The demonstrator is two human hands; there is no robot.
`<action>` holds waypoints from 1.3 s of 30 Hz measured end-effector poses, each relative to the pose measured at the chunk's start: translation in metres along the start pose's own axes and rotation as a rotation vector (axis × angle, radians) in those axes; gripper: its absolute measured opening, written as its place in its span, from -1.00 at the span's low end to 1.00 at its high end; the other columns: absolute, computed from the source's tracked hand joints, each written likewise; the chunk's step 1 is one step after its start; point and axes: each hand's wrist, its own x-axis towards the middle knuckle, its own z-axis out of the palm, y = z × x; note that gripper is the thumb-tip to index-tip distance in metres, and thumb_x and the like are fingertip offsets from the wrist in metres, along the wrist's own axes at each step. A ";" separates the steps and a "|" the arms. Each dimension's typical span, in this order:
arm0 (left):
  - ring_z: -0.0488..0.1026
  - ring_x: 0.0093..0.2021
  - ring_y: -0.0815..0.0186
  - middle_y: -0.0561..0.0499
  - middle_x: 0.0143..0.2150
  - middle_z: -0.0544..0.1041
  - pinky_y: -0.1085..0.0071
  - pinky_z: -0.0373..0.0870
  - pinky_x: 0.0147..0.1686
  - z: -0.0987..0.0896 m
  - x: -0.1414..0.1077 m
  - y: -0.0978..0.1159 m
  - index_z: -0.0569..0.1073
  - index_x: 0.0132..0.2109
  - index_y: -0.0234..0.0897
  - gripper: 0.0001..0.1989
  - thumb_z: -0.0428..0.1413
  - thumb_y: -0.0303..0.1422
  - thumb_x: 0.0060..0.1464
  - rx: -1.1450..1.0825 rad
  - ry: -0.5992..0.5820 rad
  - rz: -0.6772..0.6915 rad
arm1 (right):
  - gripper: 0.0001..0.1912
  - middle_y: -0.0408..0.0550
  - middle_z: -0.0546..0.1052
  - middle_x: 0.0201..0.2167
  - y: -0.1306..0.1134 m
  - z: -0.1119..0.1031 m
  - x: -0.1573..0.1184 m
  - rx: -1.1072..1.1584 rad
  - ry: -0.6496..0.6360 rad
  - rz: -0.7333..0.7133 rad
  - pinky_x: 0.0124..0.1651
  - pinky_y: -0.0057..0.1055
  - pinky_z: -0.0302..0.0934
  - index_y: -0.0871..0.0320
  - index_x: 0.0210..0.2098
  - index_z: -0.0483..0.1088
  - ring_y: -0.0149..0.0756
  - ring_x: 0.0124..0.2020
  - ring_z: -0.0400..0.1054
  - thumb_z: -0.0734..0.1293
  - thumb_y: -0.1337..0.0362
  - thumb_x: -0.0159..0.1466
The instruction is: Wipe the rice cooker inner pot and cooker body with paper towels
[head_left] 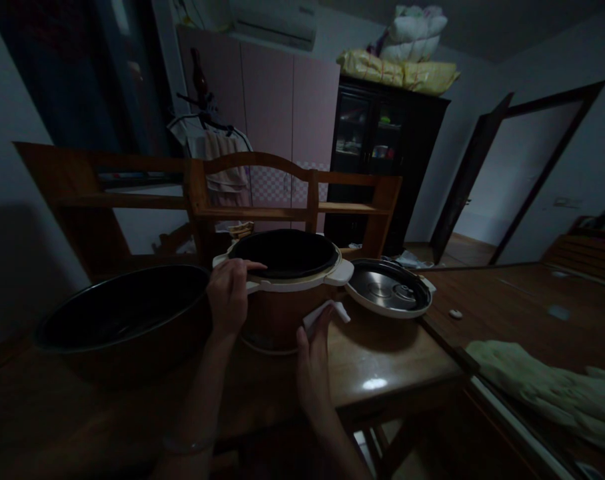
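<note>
A round cooker body (282, 313) with a pale rim and side handles stands on the wooden table, its inside dark. My left hand (228, 293) grips the rim at the cooker's left, with one finger stretched over the edge. Against the cooker's outer wall, at the lower right, my right hand (315, 353) pinches a folded white cloth or tissue (338, 311). A large dark bowl-shaped pot (132, 327) sits to the left. The cooker's lid (390, 288) lies to the right with its metallic inner side up.
The table (362, 373) has a wooden shelf (255, 213) along its back. At right, a lower wooden surface (512, 300) holds a small white object (455, 314) and a pale green cloth (542, 387). Behind are pink wardrobes, a dark cabinet and an open door.
</note>
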 end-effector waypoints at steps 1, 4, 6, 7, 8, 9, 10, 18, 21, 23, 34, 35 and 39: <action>0.47 -0.05 0.22 0.00 -0.13 0.62 0.23 0.26 0.11 0.000 0.000 0.000 0.62 -0.24 -0.16 -0.49 -0.22 -0.20 0.38 0.004 -0.002 -0.002 | -0.17 -0.13 -0.45 0.48 0.002 -0.002 0.001 0.042 0.000 0.032 0.46 -0.10 -0.46 0.11 0.46 -0.46 -0.28 0.48 -0.55 0.08 -0.08 0.44; 0.46 -0.04 0.22 0.00 -0.13 0.62 0.23 0.26 0.11 0.000 0.000 0.000 0.62 -0.24 -0.16 -0.48 -0.22 -0.20 0.38 0.012 -0.002 0.001 | -0.11 -0.10 -0.45 0.47 0.010 -0.007 0.004 0.152 -0.024 0.170 0.46 -0.11 -0.48 0.16 0.46 -0.47 -0.28 0.48 -0.55 0.07 -0.14 0.41; 0.46 -0.04 0.22 0.00 -0.15 0.62 0.23 0.26 0.11 0.000 0.000 0.000 0.62 -0.24 -0.16 -0.48 -0.22 -0.20 0.38 0.006 0.004 0.001 | -0.06 -0.07 -0.42 0.48 0.014 -0.010 0.004 0.196 -0.042 0.255 0.45 -0.10 -0.50 0.21 0.46 -0.45 -0.26 0.48 -0.55 0.07 -0.19 0.38; 0.46 -0.04 0.22 0.00 -0.15 0.62 0.23 0.26 0.11 0.000 0.000 0.000 0.62 -0.25 -0.16 -0.49 -0.22 -0.20 0.38 0.001 0.008 0.000 | -0.04 -0.07 -0.41 0.48 0.015 -0.011 0.004 0.208 -0.047 0.288 0.45 -0.10 -0.51 0.23 0.46 -0.45 -0.25 0.48 -0.54 0.08 -0.21 0.37; 0.46 -0.04 0.22 -0.01 -0.15 0.62 0.23 0.26 0.11 0.001 0.000 0.001 0.62 -0.25 -0.16 -0.49 -0.21 -0.20 0.38 -0.003 0.012 0.000 | -0.03 -0.07 -0.41 0.48 0.015 -0.012 0.003 0.218 -0.051 0.316 0.45 -0.11 -0.52 0.23 0.46 -0.44 -0.25 0.48 -0.53 0.08 -0.22 0.36; 0.46 -0.04 0.22 -0.01 -0.16 0.62 0.23 0.26 0.11 0.001 0.000 0.001 0.62 -0.25 -0.16 -0.49 -0.21 -0.20 0.38 -0.006 0.016 -0.001 | -0.02 -0.08 -0.40 0.48 0.015 -0.012 0.001 0.228 -0.051 0.338 0.45 -0.11 -0.52 0.23 0.46 -0.44 -0.24 0.48 -0.52 0.08 -0.23 0.35; 0.46 -0.05 0.23 -0.01 -0.16 0.62 0.23 0.26 0.12 0.001 0.000 0.001 0.62 -0.25 -0.16 -0.49 -0.22 -0.21 0.38 -0.006 0.018 0.001 | -0.01 -0.08 -0.40 0.48 0.015 -0.011 -0.001 0.237 -0.053 0.354 0.45 -0.11 -0.52 0.23 0.46 -0.43 -0.24 0.48 -0.52 0.08 -0.24 0.34; 0.48 -0.06 0.22 0.00 -0.17 0.63 0.22 0.25 0.12 0.000 0.001 0.001 0.62 -0.26 -0.15 -0.50 -0.21 -0.23 0.37 -0.007 0.004 0.007 | 0.01 -0.09 -0.39 0.47 0.010 0.006 -0.021 0.264 -0.016 0.364 0.45 -0.19 -0.51 0.25 0.46 -0.42 -0.28 0.48 -0.52 0.13 -0.21 0.33; 0.48 -0.07 0.22 0.00 -0.18 0.63 0.22 0.25 0.12 0.000 0.001 0.001 0.61 -0.27 -0.16 -0.50 -0.21 -0.24 0.37 -0.019 0.008 0.006 | 0.02 -0.11 -0.41 0.47 0.004 0.012 -0.030 0.278 -0.025 0.382 0.45 -0.18 -0.50 0.22 0.46 -0.43 -0.28 0.48 -0.52 0.15 -0.21 0.32; 0.48 -0.07 0.23 0.00 -0.18 0.63 0.22 0.25 0.13 0.000 0.001 0.001 0.61 -0.27 -0.16 -0.50 -0.21 -0.24 0.38 -0.019 0.010 0.009 | 0.01 -0.10 -0.42 0.47 0.000 0.016 -0.036 0.281 -0.033 0.398 0.45 -0.19 -0.49 0.22 0.46 -0.42 -0.28 0.48 -0.52 0.16 -0.20 0.32; 0.48 -0.05 0.22 0.00 -0.17 0.63 0.24 0.23 0.12 0.000 0.000 0.004 0.61 -0.27 -0.16 -0.47 -0.24 -0.21 0.38 0.004 -0.007 -0.004 | -0.10 -0.02 -0.09 0.46 -0.007 0.048 -0.067 0.291 -0.087 0.391 0.41 -0.12 -0.10 0.16 0.47 -0.33 -0.19 0.47 -0.27 0.16 -0.14 0.38; 0.47 -0.05 0.22 0.00 -0.17 0.63 0.23 0.23 0.12 -0.001 0.000 0.004 0.61 -0.27 -0.16 -0.47 -0.24 -0.21 0.38 0.007 -0.010 -0.006 | -0.10 -0.01 -0.07 0.46 -0.008 0.051 -0.069 0.291 -0.097 0.388 0.41 -0.11 -0.09 0.15 0.47 -0.33 -0.19 0.47 -0.25 0.16 -0.15 0.38; 0.47 -0.05 0.22 0.00 -0.17 0.63 0.24 0.23 0.13 -0.002 0.000 0.006 0.60 -0.27 -0.16 -0.47 -0.24 -0.20 0.38 0.009 -0.021 -0.010 | -0.08 0.01 -0.15 0.47 -0.015 0.058 -0.074 0.343 -0.169 0.381 0.41 -0.16 -0.10 0.20 0.47 -0.38 -0.22 0.46 -0.25 0.13 -0.16 0.39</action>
